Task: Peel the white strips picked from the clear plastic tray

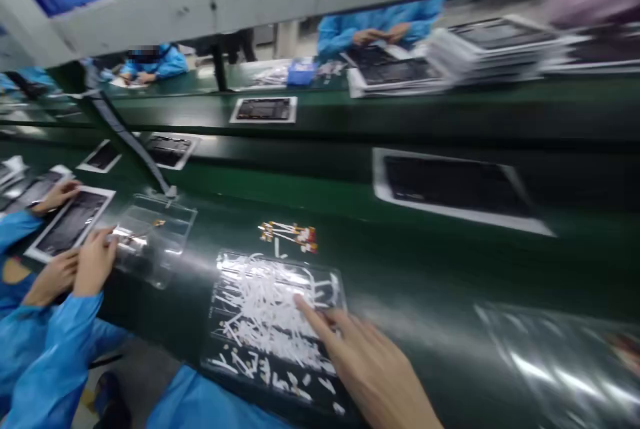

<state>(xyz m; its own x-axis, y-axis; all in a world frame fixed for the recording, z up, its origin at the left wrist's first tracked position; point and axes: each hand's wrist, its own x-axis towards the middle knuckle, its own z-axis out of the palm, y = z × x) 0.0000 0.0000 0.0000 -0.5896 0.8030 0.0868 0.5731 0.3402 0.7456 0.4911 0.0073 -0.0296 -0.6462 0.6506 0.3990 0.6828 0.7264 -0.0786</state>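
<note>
On clear tray (225, 322), right hand (370, 369) fingertips.

Motion blur, dim, glare patches

no readable text or labels

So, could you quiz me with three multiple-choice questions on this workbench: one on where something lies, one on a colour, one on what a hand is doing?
1. Where does the right hand rest?
A. on the tray of white strips
B. on a blue box
C. on a stack of panels

2. What colour is the bench surface?
A. red
B. dark green
C. yellow

3. How are the right hand's fingers?
A. clenched in a fist
B. gripping a tool
C. stretched out flat

Answers: 1 A, the fingertips lie on the strips; 2 B, the surface is green throughout; 3 C, the fingers extend forward and hold nothing.
</note>
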